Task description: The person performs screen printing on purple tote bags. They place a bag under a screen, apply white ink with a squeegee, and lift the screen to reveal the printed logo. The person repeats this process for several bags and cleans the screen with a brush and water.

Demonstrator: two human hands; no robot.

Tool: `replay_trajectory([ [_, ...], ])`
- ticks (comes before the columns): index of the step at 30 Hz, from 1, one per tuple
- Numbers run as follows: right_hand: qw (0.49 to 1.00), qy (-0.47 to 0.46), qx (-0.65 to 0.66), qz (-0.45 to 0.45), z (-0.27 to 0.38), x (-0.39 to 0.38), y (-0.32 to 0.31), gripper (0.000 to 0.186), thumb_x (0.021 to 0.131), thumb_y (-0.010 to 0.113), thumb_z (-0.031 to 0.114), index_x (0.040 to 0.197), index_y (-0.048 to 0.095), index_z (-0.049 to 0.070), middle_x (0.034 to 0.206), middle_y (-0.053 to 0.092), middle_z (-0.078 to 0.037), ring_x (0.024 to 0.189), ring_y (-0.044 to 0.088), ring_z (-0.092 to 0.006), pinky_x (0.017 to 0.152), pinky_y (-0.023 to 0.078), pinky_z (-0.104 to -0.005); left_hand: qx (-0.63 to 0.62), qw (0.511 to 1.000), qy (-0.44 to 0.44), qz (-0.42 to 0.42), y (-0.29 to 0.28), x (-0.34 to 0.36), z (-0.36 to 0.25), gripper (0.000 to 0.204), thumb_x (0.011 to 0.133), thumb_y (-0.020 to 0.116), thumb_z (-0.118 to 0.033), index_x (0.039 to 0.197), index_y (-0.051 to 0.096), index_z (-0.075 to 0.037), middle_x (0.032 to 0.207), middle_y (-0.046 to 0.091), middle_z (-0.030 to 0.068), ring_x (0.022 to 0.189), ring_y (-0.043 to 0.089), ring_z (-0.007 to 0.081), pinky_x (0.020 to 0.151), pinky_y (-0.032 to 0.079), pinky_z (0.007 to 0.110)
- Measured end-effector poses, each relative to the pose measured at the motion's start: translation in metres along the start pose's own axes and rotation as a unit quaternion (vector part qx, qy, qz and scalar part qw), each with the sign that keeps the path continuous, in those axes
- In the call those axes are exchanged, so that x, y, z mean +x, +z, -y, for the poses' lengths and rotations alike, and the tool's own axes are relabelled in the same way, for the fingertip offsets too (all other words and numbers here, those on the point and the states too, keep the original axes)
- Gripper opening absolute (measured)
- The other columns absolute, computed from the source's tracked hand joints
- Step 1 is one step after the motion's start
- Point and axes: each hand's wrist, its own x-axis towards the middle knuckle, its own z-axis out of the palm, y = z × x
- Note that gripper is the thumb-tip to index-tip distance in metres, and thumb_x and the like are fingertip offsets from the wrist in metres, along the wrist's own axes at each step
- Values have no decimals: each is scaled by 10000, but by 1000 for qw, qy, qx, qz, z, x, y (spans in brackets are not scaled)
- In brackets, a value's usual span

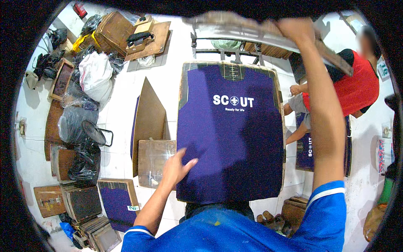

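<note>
A purple fabric panel (235, 155) lies flat on a wooden board (184, 80) in front of me, with white lettering and a round emblem on its upper part. My left hand (178, 168) is over the panel's left edge, thumb and forefinger spread, holding nothing. Whether its fingertips touch the cloth, I cannot tell. Up at the far end, my right hand (296, 31) is closed on the edge of a raised frame (336, 59), which looks like a screen-printing frame. It is blurred and partly cut off by the dark rim of the view.
At right, a person in a red top (363, 88) bends beside another printed purple panel (304, 153). Boards (151, 122) lean to the left of mine. Plastic bags (94, 77), a fan (94, 132) and stacked frames (86, 201) line the left side.
</note>
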Motion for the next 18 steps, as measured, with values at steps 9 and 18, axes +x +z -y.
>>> replay_trajectory([
  [9,989,-19,101,109,-8,-252,87,574,694,792,664,794,658,115,788,629,-65,818,608,-285,761,419,-462,-732,669,-111,-65,39,51,-154,349,998,632,-212,1303,524,-80,1248,617,44,1121,625,159,956,577,409],
  [18,905,-101,123,394,-51,-274,224,269,804,578,-40,1020,674,88,985,701,-134,891,660,-369,791,466,-508,-526,792,-306,39,137,95,-11,273,988,643,-231,1017,654,41,907,704,106,783,686,172,706,577,285],
])
